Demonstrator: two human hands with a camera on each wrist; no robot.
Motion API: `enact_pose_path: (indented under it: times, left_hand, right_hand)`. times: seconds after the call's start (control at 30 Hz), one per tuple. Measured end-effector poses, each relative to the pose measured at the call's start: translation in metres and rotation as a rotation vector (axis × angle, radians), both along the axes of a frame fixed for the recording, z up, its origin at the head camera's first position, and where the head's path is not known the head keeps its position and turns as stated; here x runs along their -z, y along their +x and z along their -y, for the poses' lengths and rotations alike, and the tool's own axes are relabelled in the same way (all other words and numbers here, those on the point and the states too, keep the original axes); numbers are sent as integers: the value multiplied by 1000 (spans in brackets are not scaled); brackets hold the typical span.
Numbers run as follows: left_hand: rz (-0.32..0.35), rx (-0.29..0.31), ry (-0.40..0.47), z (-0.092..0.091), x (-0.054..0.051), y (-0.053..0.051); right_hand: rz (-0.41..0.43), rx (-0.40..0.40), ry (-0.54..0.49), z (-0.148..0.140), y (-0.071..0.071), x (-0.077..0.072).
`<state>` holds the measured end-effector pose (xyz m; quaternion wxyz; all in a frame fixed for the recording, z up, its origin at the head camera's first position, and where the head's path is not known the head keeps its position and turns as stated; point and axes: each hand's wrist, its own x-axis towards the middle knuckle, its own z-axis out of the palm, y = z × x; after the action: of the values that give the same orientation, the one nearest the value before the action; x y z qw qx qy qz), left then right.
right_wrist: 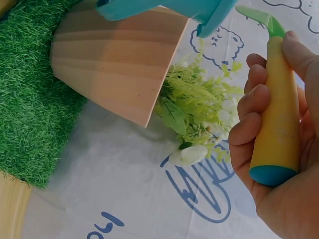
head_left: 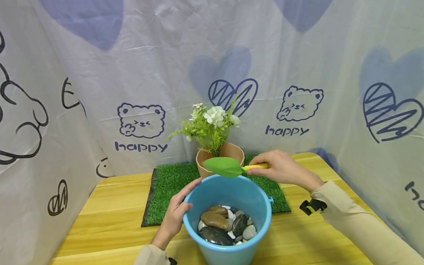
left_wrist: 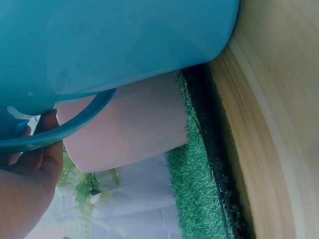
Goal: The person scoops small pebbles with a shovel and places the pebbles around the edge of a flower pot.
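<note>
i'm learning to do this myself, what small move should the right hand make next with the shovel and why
Probably lower the green shovel into the stones in the blue bucket: the right hand holds it above the bucket's far rim, no stones show on its blade, and the left hand grips the rim.

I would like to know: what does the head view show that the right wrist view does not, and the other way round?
Only the head view: the pebbles inside the bucket, and the left hand gripping its rim.

Only the right wrist view: the blue end of the trowel's handle, which the hand hides from the head camera.

Both: the right hand holding the trowel, part of the bucket, the flowerpot with white flowers, the artificial grass mat and the printed curtain.
</note>
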<state>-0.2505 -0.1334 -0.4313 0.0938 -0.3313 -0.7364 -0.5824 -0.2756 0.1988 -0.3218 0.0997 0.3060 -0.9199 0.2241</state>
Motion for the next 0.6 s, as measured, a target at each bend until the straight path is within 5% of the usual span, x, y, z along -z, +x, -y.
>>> enact_pose_path:
  times: [0.6]
  left_hand:
    - [18,7,6,0,0,0]
  right_hand:
    - [-50,-73,184,1,4,-13]
